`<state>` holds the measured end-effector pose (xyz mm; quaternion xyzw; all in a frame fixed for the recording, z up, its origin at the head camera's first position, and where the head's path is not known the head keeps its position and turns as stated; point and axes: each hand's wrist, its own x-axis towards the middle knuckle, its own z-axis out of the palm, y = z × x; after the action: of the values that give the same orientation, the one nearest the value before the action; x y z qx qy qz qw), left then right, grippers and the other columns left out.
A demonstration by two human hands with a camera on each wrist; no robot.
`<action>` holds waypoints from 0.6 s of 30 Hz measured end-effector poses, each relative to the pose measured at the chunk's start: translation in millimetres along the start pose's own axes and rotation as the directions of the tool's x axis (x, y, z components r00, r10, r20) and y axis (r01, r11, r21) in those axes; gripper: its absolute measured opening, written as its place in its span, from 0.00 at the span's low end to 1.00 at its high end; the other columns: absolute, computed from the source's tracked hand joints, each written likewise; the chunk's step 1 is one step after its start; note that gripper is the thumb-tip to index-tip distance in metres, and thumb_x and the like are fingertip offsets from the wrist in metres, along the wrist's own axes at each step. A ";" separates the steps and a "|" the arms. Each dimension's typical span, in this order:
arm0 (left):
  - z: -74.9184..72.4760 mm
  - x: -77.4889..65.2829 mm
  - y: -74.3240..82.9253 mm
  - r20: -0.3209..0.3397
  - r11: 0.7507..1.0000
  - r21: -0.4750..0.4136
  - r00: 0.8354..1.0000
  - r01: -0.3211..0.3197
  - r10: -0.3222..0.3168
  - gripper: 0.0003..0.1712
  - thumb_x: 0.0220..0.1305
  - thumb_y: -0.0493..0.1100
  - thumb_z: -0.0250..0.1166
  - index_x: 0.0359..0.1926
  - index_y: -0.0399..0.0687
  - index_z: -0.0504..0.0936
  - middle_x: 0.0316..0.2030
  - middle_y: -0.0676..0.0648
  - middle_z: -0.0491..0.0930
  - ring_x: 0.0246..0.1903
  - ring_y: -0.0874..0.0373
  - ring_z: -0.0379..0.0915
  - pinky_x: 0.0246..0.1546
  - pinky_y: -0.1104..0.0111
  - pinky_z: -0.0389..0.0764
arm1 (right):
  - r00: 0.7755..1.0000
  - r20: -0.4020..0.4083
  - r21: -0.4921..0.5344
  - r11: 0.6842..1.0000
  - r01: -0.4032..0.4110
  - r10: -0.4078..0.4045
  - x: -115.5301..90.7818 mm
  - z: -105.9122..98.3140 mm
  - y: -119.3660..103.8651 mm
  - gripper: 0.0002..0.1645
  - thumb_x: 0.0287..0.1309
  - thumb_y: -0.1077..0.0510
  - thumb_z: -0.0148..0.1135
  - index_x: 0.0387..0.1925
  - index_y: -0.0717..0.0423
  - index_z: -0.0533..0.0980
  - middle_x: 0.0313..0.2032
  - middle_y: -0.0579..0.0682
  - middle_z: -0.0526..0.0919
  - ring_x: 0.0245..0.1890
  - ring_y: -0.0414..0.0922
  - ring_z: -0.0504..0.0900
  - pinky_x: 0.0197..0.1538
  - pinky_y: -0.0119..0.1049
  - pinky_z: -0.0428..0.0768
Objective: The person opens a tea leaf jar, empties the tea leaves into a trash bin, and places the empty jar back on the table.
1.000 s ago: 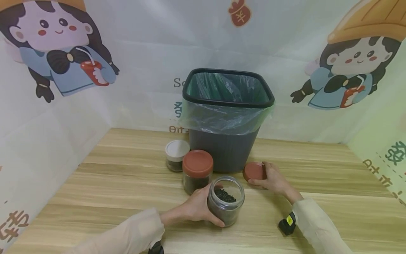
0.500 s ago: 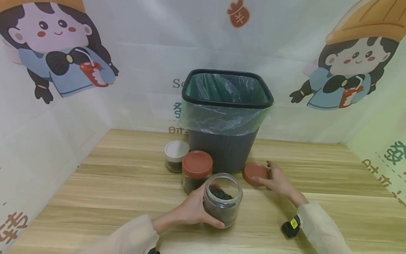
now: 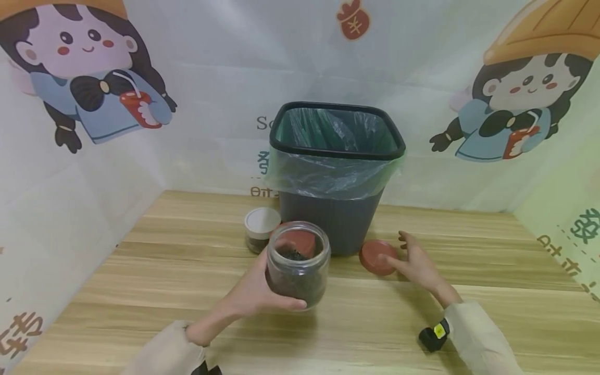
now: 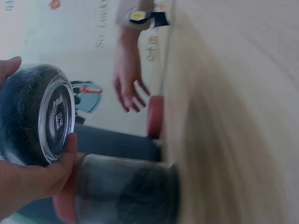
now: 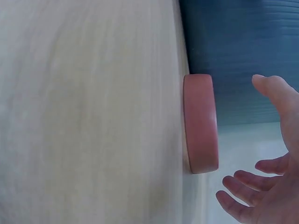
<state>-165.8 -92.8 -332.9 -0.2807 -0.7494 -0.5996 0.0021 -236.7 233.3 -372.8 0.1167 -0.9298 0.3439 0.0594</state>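
My left hand (image 3: 255, 289) grips an uncapped glass jar (image 3: 300, 281) with dark, loose tea-like bits inside. The jar is lifted off the table, and its clear base faces the left wrist view. Behind it in the head view, partly covered, stands another jar with a red lid (image 4: 126, 191). A loose red lid (image 3: 376, 258) lies on the table by the bin's right side. Just over and to the right of that lid is my right hand (image 3: 417, 263), fingers spread and holding nothing; the right wrist view shows a gap between hand and lid (image 5: 201, 123).
A dark grey bin (image 3: 330, 219) lined with a clear bag stands at the back middle of the wooden table (image 3: 164, 271). A small white-lidded jar (image 3: 261, 224) sits at its left. Printed cloth walls (image 3: 211, 104) enclose the back and sides.
The left hand has raised the open jar and carried it leftward, in front of the red-lidded jar. My right hand has released the red lid and drawn back a little to the right.
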 end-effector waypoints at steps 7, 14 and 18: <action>-30.1 1.9 18.1 -0.117 0.998 0.062 0.993 -0.012 0.020 0.51 0.33 0.33 0.75 0.61 0.45 0.58 0.54 0.44 0.68 0.54 0.53 0.63 0.55 0.55 0.62 | 0.998 -0.057 0.073 0.997 0.032 -0.027 4.0 -5.9 -4.3 0.41 0.55 0.56 0.58 0.59 0.78 0.50 0.54 0.75 0.61 0.51 0.66 0.65 0.49 0.56 0.69; -58.6 12.7 31.9 -0.282 0.995 0.068 0.958 0.069 -0.047 0.50 0.35 0.29 0.72 0.60 0.42 0.56 0.55 0.41 0.66 0.54 0.52 0.60 0.56 0.58 0.60 | 0.990 -0.126 0.080 0.995 0.067 -0.057 15.3 -27.5 -18.9 0.36 0.59 0.56 0.53 0.59 0.76 0.52 0.54 0.73 0.62 0.52 0.64 0.65 0.50 0.56 0.69; -75.1 21.7 37.9 -0.333 0.987 0.114 0.940 0.116 -0.072 0.50 0.38 0.32 0.72 0.62 0.42 0.54 0.57 0.40 0.63 0.56 0.49 0.58 0.56 0.54 0.60 | 0.986 -0.148 0.101 0.991 0.092 -0.076 23.6 -47.0 -33.1 0.33 0.62 0.55 0.48 0.59 0.75 0.53 0.54 0.72 0.63 0.54 0.64 0.65 0.53 0.55 0.67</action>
<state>-193.1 -146.6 -270.4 -0.1403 -0.7890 -0.5867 0.1167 -249.6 235.4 -312.1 0.1338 -0.8976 0.3980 0.1344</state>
